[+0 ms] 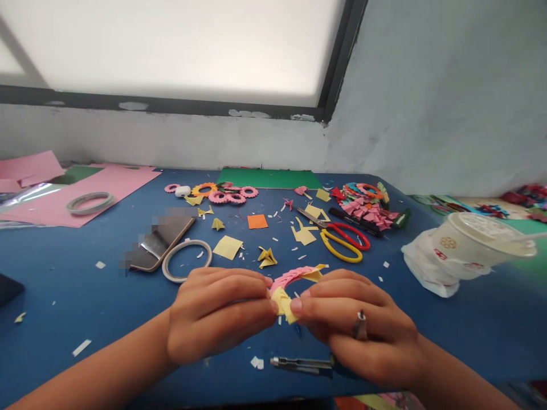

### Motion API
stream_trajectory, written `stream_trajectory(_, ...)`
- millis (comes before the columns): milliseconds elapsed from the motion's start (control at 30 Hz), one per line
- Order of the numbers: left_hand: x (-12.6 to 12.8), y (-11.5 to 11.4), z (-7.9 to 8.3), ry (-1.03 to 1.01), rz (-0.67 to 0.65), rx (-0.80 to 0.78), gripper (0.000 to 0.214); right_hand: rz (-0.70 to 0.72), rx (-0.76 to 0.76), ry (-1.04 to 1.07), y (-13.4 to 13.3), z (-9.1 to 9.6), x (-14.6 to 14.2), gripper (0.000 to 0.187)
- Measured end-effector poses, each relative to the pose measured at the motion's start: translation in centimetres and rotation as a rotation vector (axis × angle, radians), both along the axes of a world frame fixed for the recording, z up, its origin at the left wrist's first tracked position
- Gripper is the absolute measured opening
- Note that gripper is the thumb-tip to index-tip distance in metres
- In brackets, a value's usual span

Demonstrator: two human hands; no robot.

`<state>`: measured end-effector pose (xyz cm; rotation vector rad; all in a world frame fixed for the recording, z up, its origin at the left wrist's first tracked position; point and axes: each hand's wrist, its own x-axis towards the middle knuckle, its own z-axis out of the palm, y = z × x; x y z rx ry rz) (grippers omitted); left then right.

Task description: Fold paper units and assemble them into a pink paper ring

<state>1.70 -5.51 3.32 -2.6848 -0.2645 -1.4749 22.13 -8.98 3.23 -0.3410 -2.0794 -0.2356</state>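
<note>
Both my hands meet low in the middle of the blue table. My left hand and my right hand pinch a small folded yellow paper piece between their fingertips. A curved chain of pink folded paper pieces arcs up from that yellow piece, ending in another yellow tip. My right hand wears a ring. A metal tool lies on the table just below my hands.
Red-and-yellow scissors, tape rings, a phone, yellow and orange paper scraps, pink paper rings, a pile of folded pieces, pink sheets at left, a green sheet at the back, and a lidded plastic cup at right.
</note>
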Motion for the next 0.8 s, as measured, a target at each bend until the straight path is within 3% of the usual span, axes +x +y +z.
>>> stream_trajectory(333,1.0,0.3,1.5,0.084,-0.250,-0.324,0.006,0.132,-0.124,0.005,-0.2,0.3,0.3,0.029)
stream_trajectory(433,1.0,0.2,1.6,0.128,-0.294,-0.399,0.006,0.115,-0.233,0.007,-0.5,0.4,0.2,0.035)
stream_trajectory(567,1.0,0.1,1.8,0.127,-0.298,-0.370,0.010,0.079,-0.344,-0.025,-1.3,0.6,0.0,0.041)
stream_trajectory(800,0.9,0.0,2.4,0.168,-0.255,-0.224,0.019,0.041,-0.341,-0.068,-1.6,1.3,0.0,0.043)
